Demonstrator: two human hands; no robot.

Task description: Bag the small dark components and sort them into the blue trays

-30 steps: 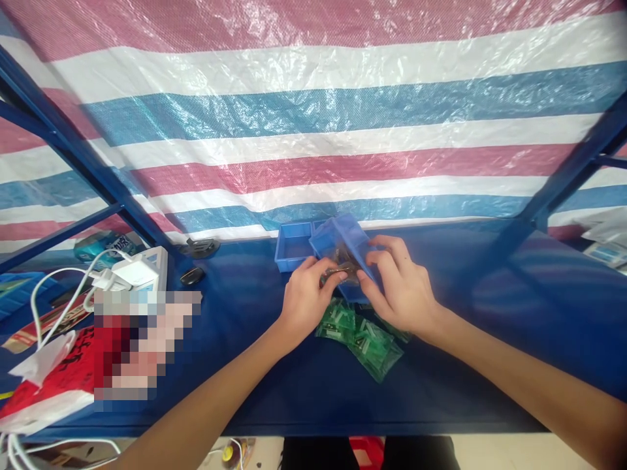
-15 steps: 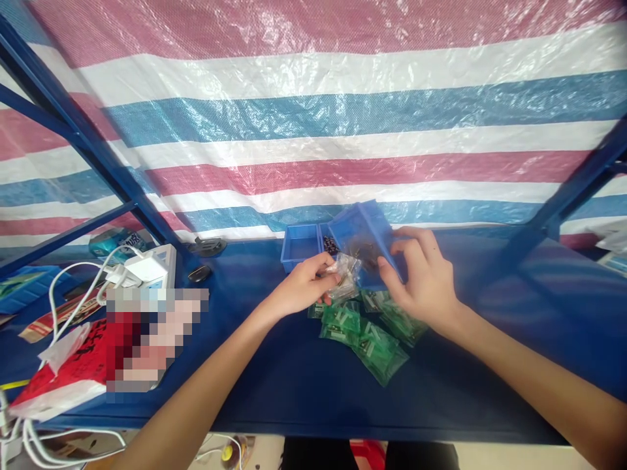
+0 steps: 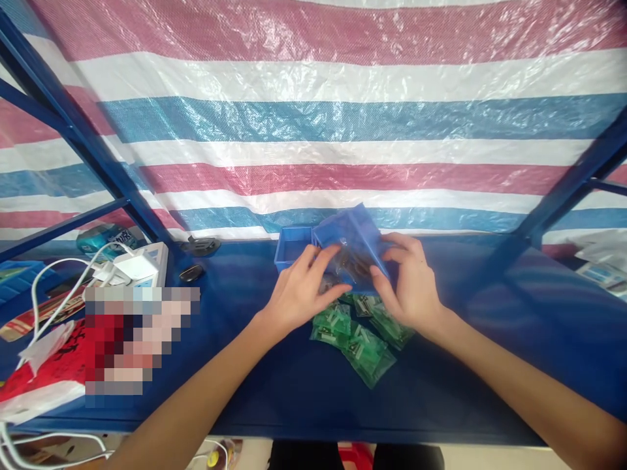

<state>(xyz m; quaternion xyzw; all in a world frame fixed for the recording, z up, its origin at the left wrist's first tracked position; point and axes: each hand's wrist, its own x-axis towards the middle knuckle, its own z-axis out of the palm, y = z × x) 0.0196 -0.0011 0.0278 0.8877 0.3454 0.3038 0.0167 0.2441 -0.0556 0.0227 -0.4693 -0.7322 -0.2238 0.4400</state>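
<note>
My right hand [image 3: 414,284] grips the right side of a blue plastic bin [image 3: 361,225], which is tilted toward me. Dark small pieces [image 3: 356,264] lie low inside it, their kind too blurred to make out. At the bin's front left is my left hand [image 3: 301,290], its thumb and index finger apart. Clear plastic film [image 3: 329,282] shows between and behind these fingers, partly hidden. Just below both hands, several green-tinted plastic bags [image 3: 369,356] with small parts lie on the blue table. A second blue bin [image 3: 294,243] stands behind my left hand.
At the left are a white power strip [image 3: 155,261] with cables, a red and white package [image 3: 53,365], and a black mouse-like object [image 3: 191,272]. Blue frame posts [image 3: 98,156] rise at both sides before a striped plastic sheet [image 3: 343,117].
My left hand has released its pinch on the clear bag and spread its thumb and index finger at the tilted bin's front. My right hand keeps its hold. The view has shifted slightly.
</note>
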